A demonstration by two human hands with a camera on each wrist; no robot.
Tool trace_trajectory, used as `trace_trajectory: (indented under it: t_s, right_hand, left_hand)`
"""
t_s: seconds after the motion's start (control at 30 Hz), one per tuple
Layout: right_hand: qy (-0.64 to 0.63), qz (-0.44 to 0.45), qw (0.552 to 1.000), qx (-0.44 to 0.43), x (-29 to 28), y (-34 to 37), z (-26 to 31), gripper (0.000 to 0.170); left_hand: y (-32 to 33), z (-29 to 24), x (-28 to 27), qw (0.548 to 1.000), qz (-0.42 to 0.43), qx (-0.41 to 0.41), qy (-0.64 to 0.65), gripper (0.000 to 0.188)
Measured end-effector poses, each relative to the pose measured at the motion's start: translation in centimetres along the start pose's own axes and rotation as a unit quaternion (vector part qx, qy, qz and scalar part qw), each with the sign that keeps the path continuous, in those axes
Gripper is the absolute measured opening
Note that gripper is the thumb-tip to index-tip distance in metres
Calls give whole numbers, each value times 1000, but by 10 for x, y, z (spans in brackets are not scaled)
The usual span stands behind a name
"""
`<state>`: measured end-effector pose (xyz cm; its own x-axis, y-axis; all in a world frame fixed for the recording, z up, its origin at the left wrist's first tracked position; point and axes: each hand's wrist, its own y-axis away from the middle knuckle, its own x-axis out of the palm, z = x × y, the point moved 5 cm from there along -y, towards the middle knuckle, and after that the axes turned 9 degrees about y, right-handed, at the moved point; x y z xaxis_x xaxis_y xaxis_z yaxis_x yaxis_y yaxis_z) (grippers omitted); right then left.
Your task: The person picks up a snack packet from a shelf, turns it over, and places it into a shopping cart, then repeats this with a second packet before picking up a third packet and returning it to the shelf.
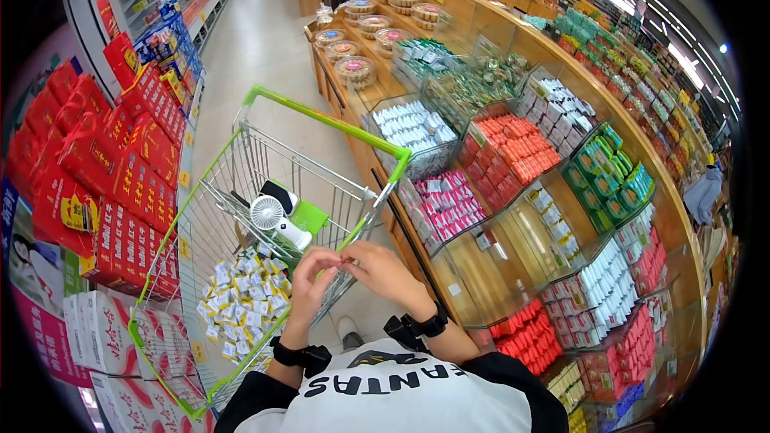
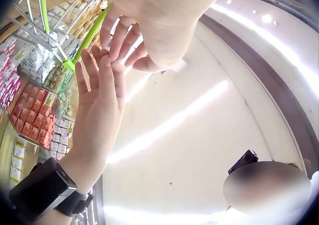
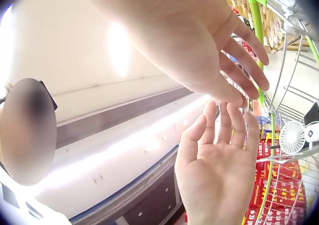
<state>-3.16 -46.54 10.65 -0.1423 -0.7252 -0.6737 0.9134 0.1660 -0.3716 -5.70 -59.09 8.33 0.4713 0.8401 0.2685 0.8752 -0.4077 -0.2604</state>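
Green plastic edges the metal-wire cart (image 1: 333, 121), where I see a white, round-headed fan (image 1: 274, 218) and a loose heap of small white-and-yellow packets (image 1: 243, 297). On my feed the left hand (image 1: 313, 277) and right hand (image 1: 378, 270) hang near the fan, fingers relaxed and their tips together; I cannot tell whether anything small lies between them. Pale, shiny floor (image 1: 261, 28) runs past a wooden table (image 1: 383, 88) with clear-walled bins (image 1: 513, 148), and red boxes (image 1: 132, 244) stack opposite.
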Motion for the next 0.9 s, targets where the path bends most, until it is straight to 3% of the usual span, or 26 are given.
trace_trajectory:
  t_s: [0.5, 0.7, 0.9]
  right_hand:
    - [53, -132, 982, 128, -119, 108, -55, 9]
    - [87, -174, 961, 196, -154, 159, -81, 10]
    - [118, -228, 934, 248, -181, 189, -93, 13]
  left_hand:
    - [-13, 43, 155, 987, 142, -60, 41, 13]
    - [-21, 67, 220, 961, 225, -113, 114, 14]
    - [-31, 81, 272, 936, 317, -107, 115, 12]
